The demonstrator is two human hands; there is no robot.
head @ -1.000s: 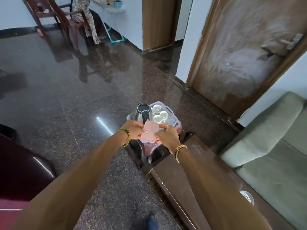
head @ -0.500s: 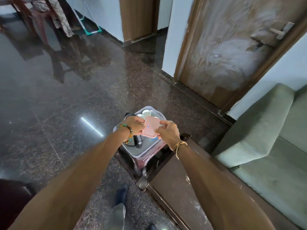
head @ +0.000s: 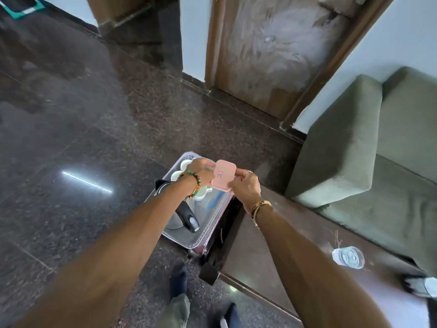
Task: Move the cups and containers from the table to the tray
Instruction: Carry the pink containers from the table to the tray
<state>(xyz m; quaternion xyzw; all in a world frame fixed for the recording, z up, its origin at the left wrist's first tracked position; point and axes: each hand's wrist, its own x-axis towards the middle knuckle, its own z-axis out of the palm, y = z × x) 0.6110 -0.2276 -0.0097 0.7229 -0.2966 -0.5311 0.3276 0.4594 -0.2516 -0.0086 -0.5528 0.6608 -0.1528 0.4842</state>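
We read this as the placing step for one item: a pink rounded-rectangular plastic container (head: 223,176) is held in the air over the far right part of the grey rectangular metal tray (head: 189,242), not yet set down. The left hand (head: 201,168) pinches its left edge and the right hand (head: 244,188) clamps its near right corner, fingers curled onto it, so both hands are closed on the one thing.

The next move, as we judge it, calls for lowering the container onto a bare patch of tray. Room is short, since three small white ceramic cups (head: 185,164) stand along the far and middle part and a steel kettle with a black handle (head: 189,216) fills the near left; the open strip along the right edge looks the likeliest spot. It should go down flat, clear of the cup just beneath the left wrist. After that a clear drinking cup (head: 348,256) waits on the dark wooden table (head: 260,256) to our right, so the task is partly done.

The container itself looks light and shallow: matt pink, a lid on top, and a small red-and-blue label near the middle (too small to read). It is tilted a little toward us, not level; whether anything is inside we cannot tell.
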